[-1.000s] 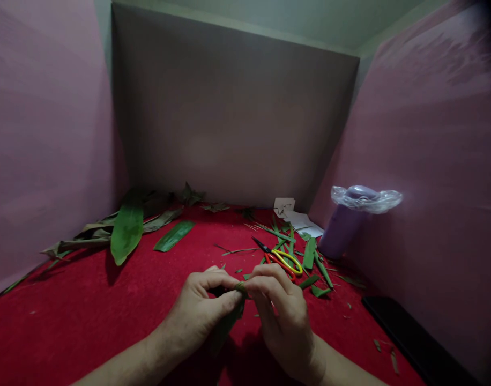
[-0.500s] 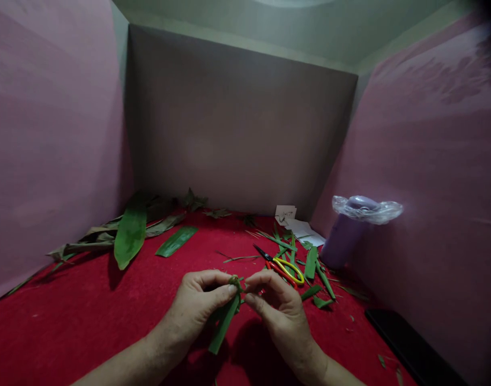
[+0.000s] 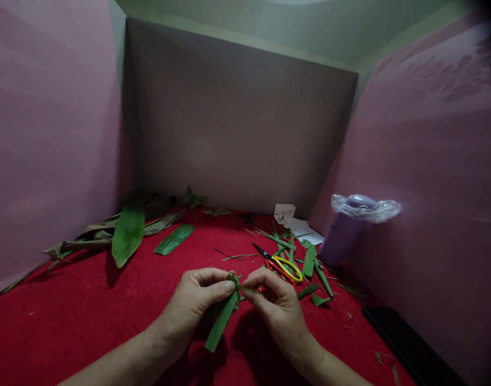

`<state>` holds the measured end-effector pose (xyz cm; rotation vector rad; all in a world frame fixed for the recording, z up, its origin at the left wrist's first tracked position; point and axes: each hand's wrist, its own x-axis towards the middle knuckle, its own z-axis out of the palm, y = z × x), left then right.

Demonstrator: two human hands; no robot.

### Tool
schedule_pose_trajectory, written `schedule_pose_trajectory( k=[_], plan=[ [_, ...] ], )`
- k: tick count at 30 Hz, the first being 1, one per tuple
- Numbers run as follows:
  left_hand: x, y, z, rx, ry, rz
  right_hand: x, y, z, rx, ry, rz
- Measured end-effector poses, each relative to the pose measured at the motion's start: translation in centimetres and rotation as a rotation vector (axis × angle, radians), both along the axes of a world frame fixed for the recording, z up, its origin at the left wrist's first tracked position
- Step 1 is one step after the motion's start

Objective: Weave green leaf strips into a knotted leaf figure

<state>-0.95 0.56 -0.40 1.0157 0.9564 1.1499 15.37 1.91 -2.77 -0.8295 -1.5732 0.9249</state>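
Between thumb and fingers, my left hand (image 3: 203,297) pinches a folded green leaf piece (image 3: 222,321); one flat strip of it hangs down toward me. At its top is a small knotted or bundled part, too small to make out fully. My right hand (image 3: 275,300) is just right of it, thumb and forefinger closed on a thin yellowish-green strand (image 3: 245,289) that reaches to the bundle. Beyond the right hand lie scissors (image 3: 280,264) with one yellow and one red handle, blades pointing away to the left.
Cut leaf strips (image 3: 309,261) surround the scissors. A broad green leaf (image 3: 128,236) and dried leaves lie at the left; a cut leaf piece (image 3: 175,239) is beside them. White papers (image 3: 304,230), a purple container with plastic wrap (image 3: 342,236) and a dark flat object (image 3: 406,343) are at the right.
My right thumb and forefinger have closed on a thin strand beside the bundle, which has turned slightly. My left hand keeps its pinch. The whole view has shifted a little.
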Motion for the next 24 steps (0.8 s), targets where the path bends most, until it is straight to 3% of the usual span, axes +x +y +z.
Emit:
schedule_pose_trajectory(
  k=[3, 7, 24],
  plan=[
    [0.09, -0.03, -0.03, 0.017, 0.015, -0.024, 0.00, -0.40, 0.30, 0.099, -0.044, -0.007],
    [0.12, -0.03, -0.01, 0.019, 0.031, -0.026, 0.09, -0.65, 0.46, 0.113, -0.089, -0.012],
    [0.14, -0.24, 0.08, -0.026, 0.011, -0.079, 0.12, 0.06, -0.21, -0.037, 0.124, 0.093]
  ],
)
